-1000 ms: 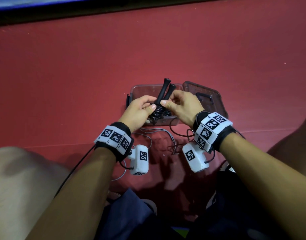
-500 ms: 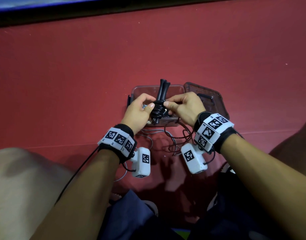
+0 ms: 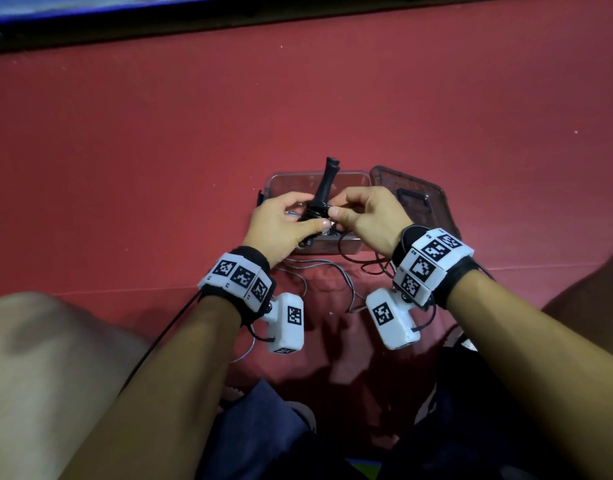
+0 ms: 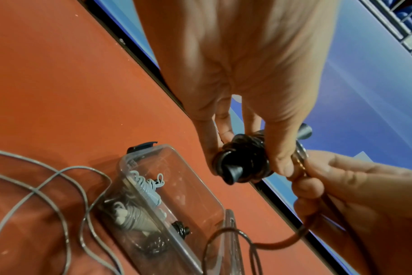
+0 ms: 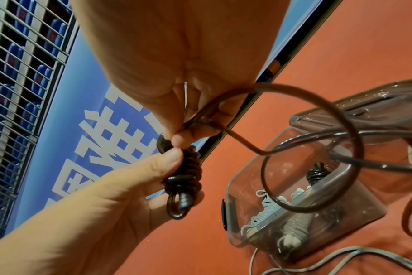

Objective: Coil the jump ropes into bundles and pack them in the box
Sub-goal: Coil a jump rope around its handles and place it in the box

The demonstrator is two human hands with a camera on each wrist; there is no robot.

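With the left hand gripping the black jump-rope bundle above the clear plastic box, the right hand, pinching the loose black cord, should wrap each turn taut and close.

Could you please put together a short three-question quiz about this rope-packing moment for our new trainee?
1. True or false: the clear box already holds coiled rope.
2. Which hand grips the black rope bundle? A) left hand B) right hand C) neither
3. Fill in: the box lid lies beside the box, to its ____.

Key
1. True: a pale grey bundle and a black one lie inside.
2. A: the left hand holds the bundle, while the right hand pinches the loose black rope at the bundle's top.
3. Right.
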